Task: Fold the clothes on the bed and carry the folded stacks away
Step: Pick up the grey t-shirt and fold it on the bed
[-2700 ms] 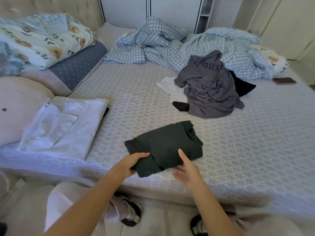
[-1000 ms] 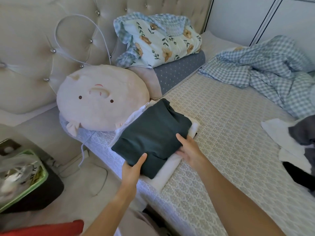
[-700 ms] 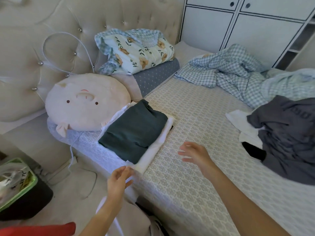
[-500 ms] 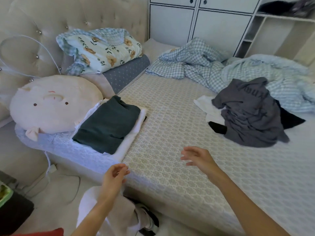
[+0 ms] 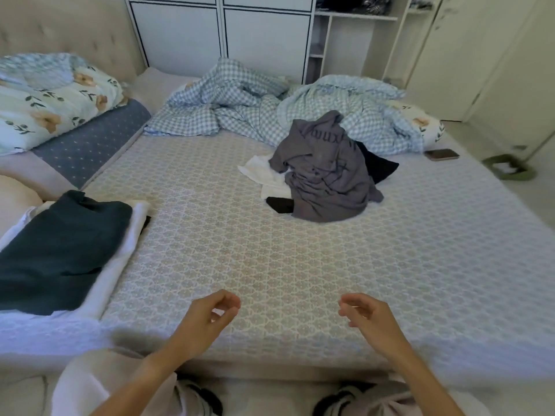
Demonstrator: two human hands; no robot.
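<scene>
Here, far left: floral pillow (image 5: 51, 100) on top of a blue dotted pillow (image 5: 90, 142), both against the headboard. Below them, at the left edge of the bed (image 5: 270, 265), a folded stack: dark green garment (image 5: 57, 250) lying flat on a folded white garment (image 5: 120, 253); a small black edge shows under the white one at its right side.

Left hand (image 5: 204, 316) hovers over the near edge of the bed, right of the stack and apart from it. Fingers loosely curled, thumb close to fingertips, holding nothing.

Centre back: checked blue blanket (image 5: 240, 106), crumpled, running across the far side of the bed.

Right hand (image 5: 369, 319) hovers over the near edge, level with the left hand. Fingers loosely curled, holding nothing.

Centre right, well beyond both hands: unfolded pile. Grey shirt (image 5: 327, 175) heaped on top; white cloth (image 5: 264, 175) sticking out on its left; black cloth (image 5: 378, 166) on its right; another black piece (image 5: 279, 204) at its lower left.

Far right: phone (image 5: 443, 154) flat on the bed near the blanket's end
</scene>
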